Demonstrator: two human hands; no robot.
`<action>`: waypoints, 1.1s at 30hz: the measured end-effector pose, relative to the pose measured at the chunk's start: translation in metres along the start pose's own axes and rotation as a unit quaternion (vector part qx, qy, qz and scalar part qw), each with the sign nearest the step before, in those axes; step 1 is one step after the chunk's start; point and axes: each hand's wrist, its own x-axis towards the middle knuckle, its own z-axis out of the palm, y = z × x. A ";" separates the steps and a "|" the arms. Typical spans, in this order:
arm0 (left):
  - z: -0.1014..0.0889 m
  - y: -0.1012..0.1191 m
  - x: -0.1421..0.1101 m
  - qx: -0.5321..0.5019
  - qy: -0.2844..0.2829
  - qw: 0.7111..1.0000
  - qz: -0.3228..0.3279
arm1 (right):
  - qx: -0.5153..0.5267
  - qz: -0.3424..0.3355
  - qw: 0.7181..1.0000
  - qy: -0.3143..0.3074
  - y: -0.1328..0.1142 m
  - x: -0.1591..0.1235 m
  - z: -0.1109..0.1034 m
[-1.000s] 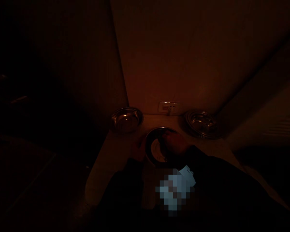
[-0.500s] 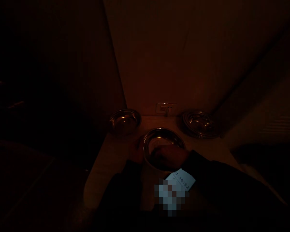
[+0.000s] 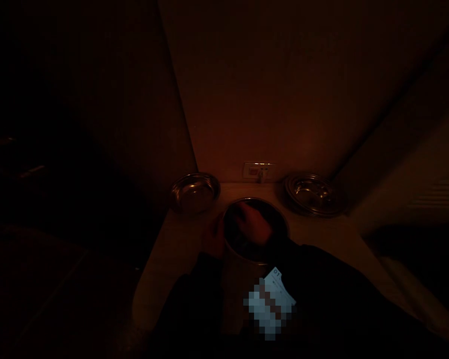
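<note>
In the head view a round metal dish (image 3: 255, 263) with a shiny rim sits at the middle of the small table, in very dim light. My left hand (image 3: 212, 237) is at its left edge, with the fingers closed on the rim. Inside the dish, toward its far left part, is my right hand (image 3: 252, 224). Its fingers curl down and look closed; whatever they hold is lost in shadow. The inside of the dish is dark, so its contents cannot be made out.
Another metal dish (image 3: 194, 194) stands at the table's back left corner. Several stacked metal dishes (image 3: 312, 194) are at the back right. A wall socket (image 3: 260, 171) with a plug is behind. A lit phone screen (image 3: 271, 304), partly blurred, lies near the front edge of the table (image 3: 179, 239).
My right hand has moved across the inside of the dish, up toward its far side. The right sleeve covers more of the phone screen. My left hand stays at the rim.
</note>
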 end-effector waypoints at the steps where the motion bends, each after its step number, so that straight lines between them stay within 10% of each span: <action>1: 0.000 0.000 0.000 0.005 0.008 1.000 -0.003 | 0.021 -0.022 1.000 -0.002 -0.005 -0.002 0.002; 15: -0.006 -0.011 0.004 -0.006 0.026 0.999 -0.037 | 0.028 -0.107 0.993 -0.049 -0.024 -0.002 -0.010; 28: -0.003 0.011 -0.001 -0.026 -0.032 0.999 -0.022 | -0.070 0.056 0.996 0.025 0.013 0.021 -0.032; 33: -0.004 0.005 0.003 -0.016 -0.025 1.000 0.003 | -0.019 -0.036 0.999 -0.001 0.003 0.026 -0.021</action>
